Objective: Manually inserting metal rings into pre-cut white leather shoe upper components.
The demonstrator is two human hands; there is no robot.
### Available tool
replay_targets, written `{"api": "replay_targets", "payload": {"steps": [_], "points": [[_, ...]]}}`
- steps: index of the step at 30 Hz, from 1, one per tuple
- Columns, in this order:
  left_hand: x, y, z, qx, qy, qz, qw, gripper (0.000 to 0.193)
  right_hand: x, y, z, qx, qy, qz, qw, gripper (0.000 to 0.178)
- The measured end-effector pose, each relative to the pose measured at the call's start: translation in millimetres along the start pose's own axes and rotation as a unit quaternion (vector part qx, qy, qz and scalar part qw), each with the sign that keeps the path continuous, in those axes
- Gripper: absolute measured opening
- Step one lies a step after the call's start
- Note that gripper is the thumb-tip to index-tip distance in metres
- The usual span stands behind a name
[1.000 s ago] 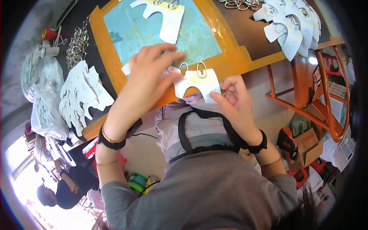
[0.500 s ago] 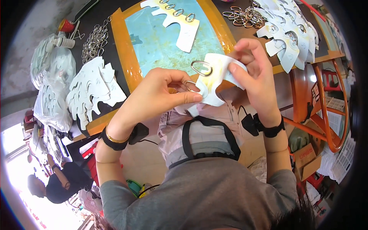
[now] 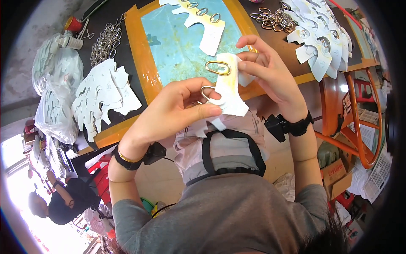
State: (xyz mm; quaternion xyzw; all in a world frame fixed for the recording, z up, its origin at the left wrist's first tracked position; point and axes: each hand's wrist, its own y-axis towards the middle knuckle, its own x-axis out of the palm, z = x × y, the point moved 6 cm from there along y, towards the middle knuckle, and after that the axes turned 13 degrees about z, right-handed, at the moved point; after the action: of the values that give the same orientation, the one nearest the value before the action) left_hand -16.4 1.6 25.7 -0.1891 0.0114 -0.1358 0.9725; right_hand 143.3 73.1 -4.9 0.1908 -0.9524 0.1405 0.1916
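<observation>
Between my hands, above the table's front edge, is a white cut-out piece [image 3: 228, 91] with yellowish glue-like stains and metal oval rings on its tabs. My left hand [image 3: 179, 103] pinches its lower left part between thumb and fingers, beside one ring [image 3: 207, 92]. Another ring [image 3: 218, 68] sits at the upper tab. My right hand [image 3: 268, 70] grips the upper right edge with thumb and index finger, the other fingers raised. Past my hands, a similar white piece [image 3: 211, 36] with several rings along its edge lies on a blue sheet [image 3: 173, 55].
White cut-outs are stacked at left [image 3: 101, 95], and ringed ones at right [image 3: 319, 40]. Loose metal rings form piles at left [image 3: 107, 42] and right [image 3: 275, 19]. Plastic bags [image 3: 61, 89] hang by the left edge. An orange metal frame [image 3: 359, 144] stands right; a person [image 3: 69, 201] is lower left.
The white piece has turned, so its upper ring now faces me more fully. My right hand has shifted a little up and left, with its fingers more spread.
</observation>
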Motion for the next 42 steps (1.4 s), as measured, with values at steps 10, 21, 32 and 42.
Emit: {"api": "replay_targets", "payload": {"steps": [10,21,32,42], "points": [[5.5,12.1,0.7,-0.080,-0.260,-0.022,0.962,0.044,7.2,9.9,-13.1,0.016,-0.075,-0.069,0.995,0.040],[-5.6,1.7,0.3,-0.063,-0.129,0.117,0.983,0.046,0.8,-38.9,-6.0,-0.173,-0.092,0.164,0.967,0.023],[5.5,-11.2,24.5,0.206,-0.070,0.160,0.963,0.036,33.3,-44.5,5.1,-0.114,-0.021,0.116,0.987,0.016],[8.9,-37.6,50.6,0.483,0.261,0.240,0.801,0.022,44.9,-58.0,-25.4,-0.484,-0.140,0.011,0.863,0.023]]}}
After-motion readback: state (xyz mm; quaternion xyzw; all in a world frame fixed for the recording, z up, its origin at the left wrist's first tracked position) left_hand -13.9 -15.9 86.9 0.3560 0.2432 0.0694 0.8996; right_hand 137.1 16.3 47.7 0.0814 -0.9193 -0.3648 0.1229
